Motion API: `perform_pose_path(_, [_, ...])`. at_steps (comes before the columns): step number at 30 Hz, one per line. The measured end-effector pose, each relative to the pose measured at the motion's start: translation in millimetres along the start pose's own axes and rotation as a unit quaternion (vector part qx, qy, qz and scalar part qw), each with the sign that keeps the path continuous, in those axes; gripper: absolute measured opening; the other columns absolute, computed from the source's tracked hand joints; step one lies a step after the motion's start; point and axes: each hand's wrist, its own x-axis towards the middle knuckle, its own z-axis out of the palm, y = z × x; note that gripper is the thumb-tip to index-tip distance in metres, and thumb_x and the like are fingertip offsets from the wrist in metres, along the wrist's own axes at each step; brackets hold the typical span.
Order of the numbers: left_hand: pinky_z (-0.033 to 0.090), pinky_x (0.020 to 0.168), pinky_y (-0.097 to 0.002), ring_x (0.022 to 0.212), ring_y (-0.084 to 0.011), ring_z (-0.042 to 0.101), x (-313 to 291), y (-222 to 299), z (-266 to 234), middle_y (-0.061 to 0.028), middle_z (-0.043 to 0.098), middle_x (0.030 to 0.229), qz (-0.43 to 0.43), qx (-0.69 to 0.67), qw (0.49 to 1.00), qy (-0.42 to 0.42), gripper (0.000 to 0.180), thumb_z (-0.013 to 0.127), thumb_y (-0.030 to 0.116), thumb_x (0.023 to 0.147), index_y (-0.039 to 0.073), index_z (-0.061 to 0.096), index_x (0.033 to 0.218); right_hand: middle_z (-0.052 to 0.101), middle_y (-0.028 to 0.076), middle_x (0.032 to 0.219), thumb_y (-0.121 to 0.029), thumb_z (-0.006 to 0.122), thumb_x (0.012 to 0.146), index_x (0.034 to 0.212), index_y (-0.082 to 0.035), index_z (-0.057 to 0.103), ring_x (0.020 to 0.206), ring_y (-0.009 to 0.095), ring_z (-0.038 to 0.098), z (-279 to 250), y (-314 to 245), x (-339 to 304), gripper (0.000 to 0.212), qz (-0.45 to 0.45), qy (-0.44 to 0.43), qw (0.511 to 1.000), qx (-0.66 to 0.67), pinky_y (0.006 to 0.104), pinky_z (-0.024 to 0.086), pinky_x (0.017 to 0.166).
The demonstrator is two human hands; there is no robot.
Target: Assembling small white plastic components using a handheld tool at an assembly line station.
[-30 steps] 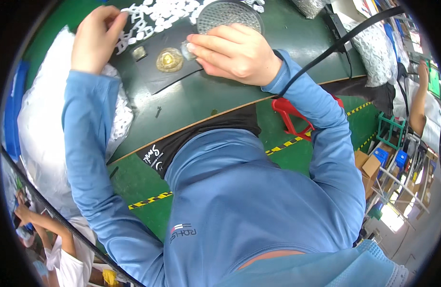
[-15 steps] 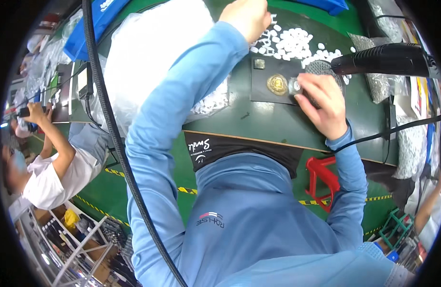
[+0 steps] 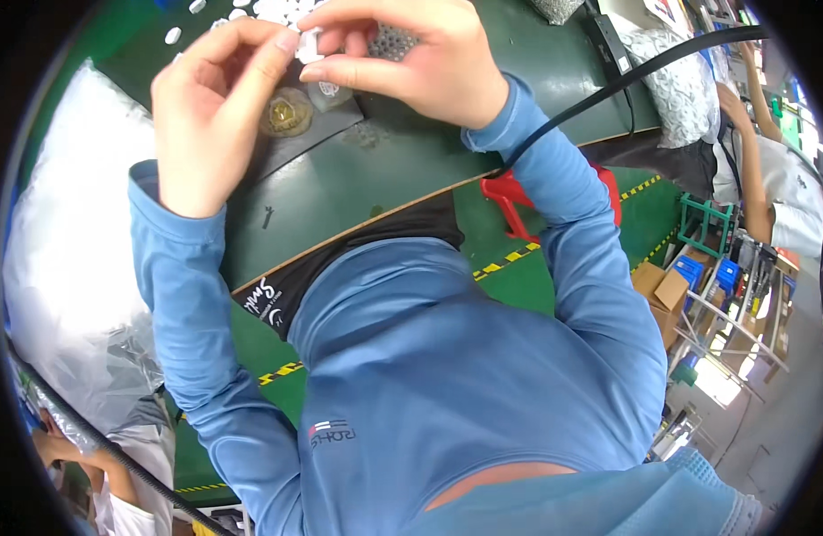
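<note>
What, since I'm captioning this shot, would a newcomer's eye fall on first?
Probably the right hand, pinching a small white piece above the green bench, with the left hand close beside it. Next, the big whitish plastic bag along the left, then the red stool below the bench's near edge.

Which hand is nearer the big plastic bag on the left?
Left. The left hand is just right of the big plastic bag; the right hand is farther right.

Head-worn, the fisheye looks down — close above shirt (image 3: 483, 375) and table (image 3: 384, 156).
</note>
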Motion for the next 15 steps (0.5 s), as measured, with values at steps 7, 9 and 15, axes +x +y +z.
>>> perform_pose_path(7, [0.048, 0.086, -0.0224, 0.096, -0.0094, 0.062, -7.6, -22.2, -39.8, -0.0056, 0.074, 0.112, -0.044, 0.053, 0.992, 0.108, 0.025, 0.067, 0.018, 0.102, -0.001, 0.072, 0.118, 0.065, 0.003, 0.075, -0.002, 0.084, 0.079, 0.106, 0.002, 0.072, 0.063, 0.010, 0.057, -1.7, 50.4, -4.2, 0.029, -0.087, -0.104, 0.974, 0.183, 0.0258, 0.047, 0.058])
perform_pose_path(9, [0.048, 0.087, -0.0224, 0.096, -0.0094, 0.062, -7.5, -19.2, -37.1, -0.0051, 0.074, 0.112, -0.045, 0.061, 0.992, 0.098, 0.025, 0.067, 0.018, 0.102, -0.001, 0.072, 0.118, 0.065, 0.002, 0.075, -0.002, 0.084, 0.079, 0.105, 0.001, 0.072, 0.063, 0.011, 0.057, 0.7, 51.7, -3.6, 0.029, -0.118, -0.106, 0.977, 0.145, 0.0263, 0.047, 0.058])
perform_pose_path(15, [0.047, 0.087, -0.0218, 0.095, -0.0091, 0.060, -4.8, -23.2, -35.5, -0.0035, 0.074, 0.112, -0.028, 0.058, 0.996, 0.063, 0.024, 0.066, 0.017, 0.103, -0.002, 0.073, 0.116, 0.064, 0.002, 0.076, -0.005, 0.084, 0.079, 0.105, -0.002, 0.072, 0.063, 0.013, 0.056, -2.8, 39.2, 0.0, 0.029, -0.126, -0.149, 0.977, -0.088, 0.0271, 0.047, 0.059])
